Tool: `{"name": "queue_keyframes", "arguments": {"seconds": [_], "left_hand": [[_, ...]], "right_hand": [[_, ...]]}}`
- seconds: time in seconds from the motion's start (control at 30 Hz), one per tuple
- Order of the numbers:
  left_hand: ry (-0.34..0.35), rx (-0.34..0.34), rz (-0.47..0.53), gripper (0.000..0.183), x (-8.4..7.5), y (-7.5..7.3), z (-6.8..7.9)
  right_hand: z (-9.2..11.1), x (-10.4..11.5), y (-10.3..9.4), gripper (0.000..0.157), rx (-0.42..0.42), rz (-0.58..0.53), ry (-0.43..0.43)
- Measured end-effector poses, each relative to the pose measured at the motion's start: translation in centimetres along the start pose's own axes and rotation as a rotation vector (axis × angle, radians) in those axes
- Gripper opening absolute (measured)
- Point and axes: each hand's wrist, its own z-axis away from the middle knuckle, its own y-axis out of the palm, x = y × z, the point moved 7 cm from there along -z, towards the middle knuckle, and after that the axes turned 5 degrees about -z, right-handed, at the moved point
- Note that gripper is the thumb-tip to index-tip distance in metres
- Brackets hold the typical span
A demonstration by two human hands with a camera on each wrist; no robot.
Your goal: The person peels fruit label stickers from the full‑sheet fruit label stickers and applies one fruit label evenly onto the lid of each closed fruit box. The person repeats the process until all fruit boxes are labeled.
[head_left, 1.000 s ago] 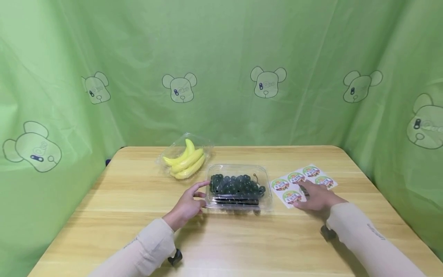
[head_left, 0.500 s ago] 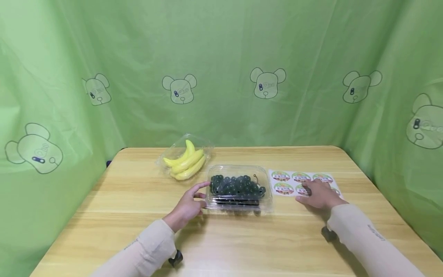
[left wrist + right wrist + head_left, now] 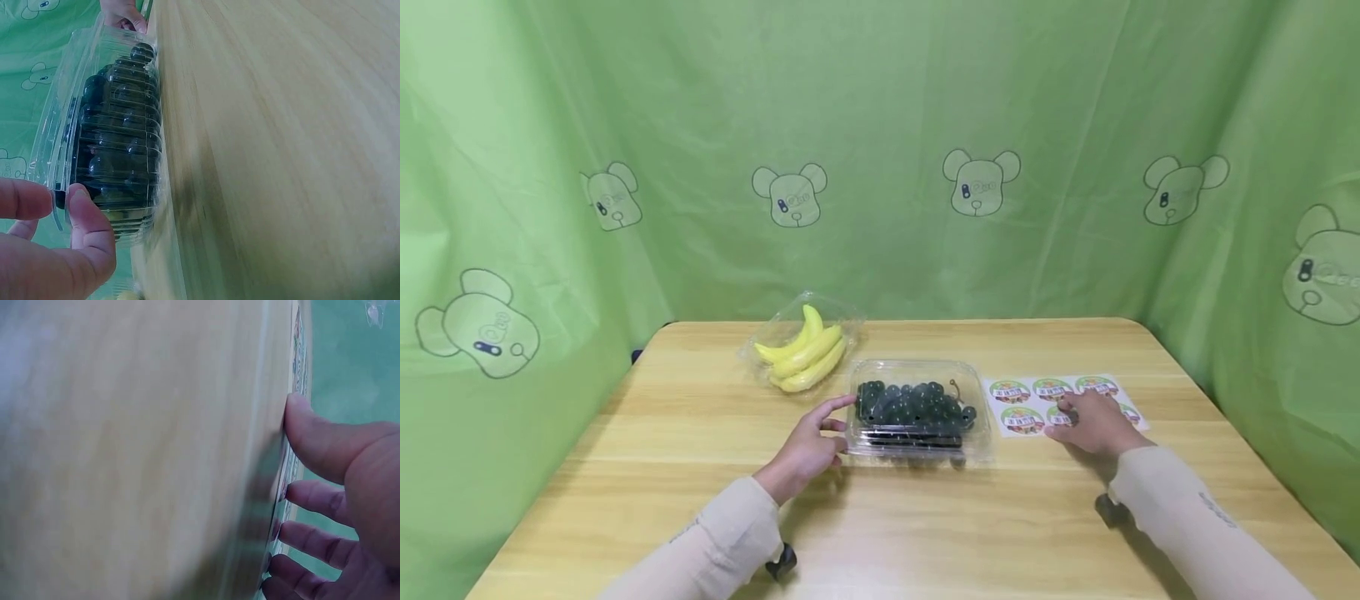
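Note:
A clear plastic clamshell box (image 3: 917, 364) of dark grapes (image 3: 910, 404) stands on the table in front of me. My left hand (image 3: 808, 450) is at the box's left end; in the left wrist view its thumb and index finger pinch the rim at the corner. To the right of the box lies a white sheet of round fruit stickers (image 3: 992, 408), flat on the wood. My right hand (image 3: 1097, 425) rests its spread fingertips on the sheet, the thumb at its near edge. That hand covers part of the stickers on the right.
A clear package of bananas (image 3: 805, 354) lies behind and left of the grape box. The wooden table (image 3: 917, 533) has its far edge against a green curtain (image 3: 880, 267), which also hangs on both sides.
The sticker sheet has turned from a slant to nearly square with the table under my right hand, then shifted slightly nearer. The left hand and the grape box have stayed put.

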Motion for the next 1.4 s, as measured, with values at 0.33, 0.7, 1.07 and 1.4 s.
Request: {"name": "queue_keyframes", "arguments": {"seconds": [0.33,0.7,1.07,1.4], "left_hand": [[0.002,-0.008,-0.010,0.072,-0.3,0.0,0.2],[0.023,-0.049,-0.138,0.071,-0.9,0.1,0.1],[0.012,-0.109,-0.186,0.072,-1.2,0.0,0.3],[0.023,-0.249,-0.236,0.067,-2.4,-0.3,0.1]], "right_hand": [[0.0,0.1,-0.2,0.055,-0.009,-0.013,-0.022],[0.4,-0.4,-0.3,0.053,-0.018,-0.029,-0.042],[0.7,-0.3,-0.2,0.054,-0.015,-0.029,-0.029],[0.8,0.1,-0.4,0.054,-0.014,-0.027,-0.039]]}}
